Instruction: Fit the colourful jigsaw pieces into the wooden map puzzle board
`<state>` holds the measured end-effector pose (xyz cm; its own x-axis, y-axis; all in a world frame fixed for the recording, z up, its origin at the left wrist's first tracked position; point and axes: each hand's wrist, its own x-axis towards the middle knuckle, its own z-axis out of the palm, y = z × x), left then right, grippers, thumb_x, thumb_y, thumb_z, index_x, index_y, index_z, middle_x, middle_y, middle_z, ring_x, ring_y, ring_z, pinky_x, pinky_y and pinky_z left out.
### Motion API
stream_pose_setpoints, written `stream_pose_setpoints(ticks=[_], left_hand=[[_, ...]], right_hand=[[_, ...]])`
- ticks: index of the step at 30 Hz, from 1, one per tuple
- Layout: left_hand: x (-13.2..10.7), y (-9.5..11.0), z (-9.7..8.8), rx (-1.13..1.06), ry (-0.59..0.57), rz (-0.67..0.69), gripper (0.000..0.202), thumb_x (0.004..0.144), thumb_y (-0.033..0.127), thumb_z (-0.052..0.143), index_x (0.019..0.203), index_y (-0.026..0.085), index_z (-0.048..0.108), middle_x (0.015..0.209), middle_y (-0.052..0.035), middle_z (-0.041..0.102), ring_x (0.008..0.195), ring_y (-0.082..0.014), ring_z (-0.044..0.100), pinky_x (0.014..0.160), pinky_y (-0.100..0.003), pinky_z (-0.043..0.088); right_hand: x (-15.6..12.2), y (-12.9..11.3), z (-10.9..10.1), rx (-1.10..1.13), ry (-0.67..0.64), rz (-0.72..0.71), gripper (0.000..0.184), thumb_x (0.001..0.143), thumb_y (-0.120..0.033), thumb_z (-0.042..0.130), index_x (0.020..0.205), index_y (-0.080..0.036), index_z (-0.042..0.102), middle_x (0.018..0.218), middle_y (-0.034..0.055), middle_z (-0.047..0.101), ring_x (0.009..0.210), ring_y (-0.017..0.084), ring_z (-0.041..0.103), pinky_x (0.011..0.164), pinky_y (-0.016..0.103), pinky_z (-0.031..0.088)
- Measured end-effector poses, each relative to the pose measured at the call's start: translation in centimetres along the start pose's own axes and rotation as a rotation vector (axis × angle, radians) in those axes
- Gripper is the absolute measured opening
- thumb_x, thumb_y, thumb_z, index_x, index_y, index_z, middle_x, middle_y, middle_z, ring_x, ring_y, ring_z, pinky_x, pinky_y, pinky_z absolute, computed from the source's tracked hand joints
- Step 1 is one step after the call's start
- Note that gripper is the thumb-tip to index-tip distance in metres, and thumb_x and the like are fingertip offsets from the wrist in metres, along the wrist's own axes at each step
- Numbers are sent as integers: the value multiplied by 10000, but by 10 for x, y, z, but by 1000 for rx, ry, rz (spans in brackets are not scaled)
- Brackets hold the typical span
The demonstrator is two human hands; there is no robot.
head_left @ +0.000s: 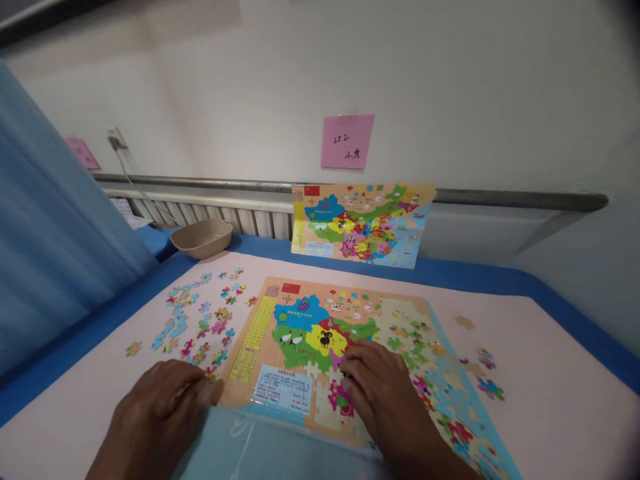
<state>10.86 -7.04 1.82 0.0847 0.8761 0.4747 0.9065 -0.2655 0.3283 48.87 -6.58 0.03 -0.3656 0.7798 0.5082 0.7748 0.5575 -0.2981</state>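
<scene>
A colourful map puzzle board (350, 313) lies flat on the pink table cover in front of me, partly filled with pieces. My right hand (377, 387) rests palm down on the board's middle, fingers curled and pressing at a piece near the yellow and magenta areas. My left hand (163, 400) lies palm down by the board's left near corner, fingertips touching loose pieces at the board's edge. Several loose puzzle pieces (200, 320) are scattered left of the board, and a few more pieces (487, 377) lie to its right.
A finished reference map picture (363, 223) leans against the wall rail behind the board. A tan bowl (204, 237) stands at the back left. A pink note (347, 140) is stuck on the wall. A blue curtain (50, 233) hangs at the left.
</scene>
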Motion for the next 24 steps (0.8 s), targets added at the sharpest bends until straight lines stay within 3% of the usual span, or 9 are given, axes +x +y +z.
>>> stream_pose_setpoints(ticks=[4, 7, 9, 12, 17, 24], left_hand=[[40, 57, -10, -106, -26, 444, 163, 1042, 209, 569, 960, 265, 699, 882, 15, 743, 832, -156, 690, 763, -306, 529], [70, 101, -13, -151, 14, 553, 115, 1052, 173, 570, 1006, 239, 653, 893, -2, 722, 812, -169, 644, 756, -336, 487], [81, 119, -4, -194, 36, 565, 100, 1054, 165, 571, 1008, 227, 635, 895, -15, 712, 826, -181, 627, 760, -347, 469], [84, 124, 27, -233, 9, 567, 124, 1050, 137, 545, 1003, 209, 635, 881, -29, 699, 835, -196, 612, 768, -364, 452], [72, 109, 79, -280, -88, 543, 187, 1040, 118, 512, 917, 190, 633, 811, -31, 663, 775, -191, 593, 734, -362, 436], [62, 115, 78, -355, -237, 592, 135, 1032, 156, 538, 1024, 207, 663, 926, -38, 704, 865, -218, 591, 766, -392, 414]], right_hand=[[1, 2, -1, -41, 26, 3, 212, 974, -96, 614, 1099, -264, 650, 1112, 61, 745, 1128, 318, 668, 921, 504, 499], [0, 3, 0, -67, 35, -7, 236, 959, -95, 626, 1126, -261, 650, 1136, 67, 750, 1146, 325, 669, 938, 514, 509], [-1, 3, 1, -81, 42, -13, 259, 943, -84, 639, 1138, -254, 650, 1141, 70, 752, 1150, 329, 669, 938, 517, 510], [-4, 4, 3, -83, 32, -9, 298, 927, -80, 660, 1173, -247, 652, 1161, 76, 751, 1176, 336, 660, 951, 518, 501], [-6, 3, 5, -57, 22, -13, 316, 937, -102, 678, 1218, -247, 663, 1206, 76, 746, 1243, 347, 630, 997, 513, 470], [-6, 2, 6, -17, 29, 17, 292, 948, -96, 677, 1199, -244, 702, 1240, 56, 752, 1253, 330, 626, 1015, 488, 438]])
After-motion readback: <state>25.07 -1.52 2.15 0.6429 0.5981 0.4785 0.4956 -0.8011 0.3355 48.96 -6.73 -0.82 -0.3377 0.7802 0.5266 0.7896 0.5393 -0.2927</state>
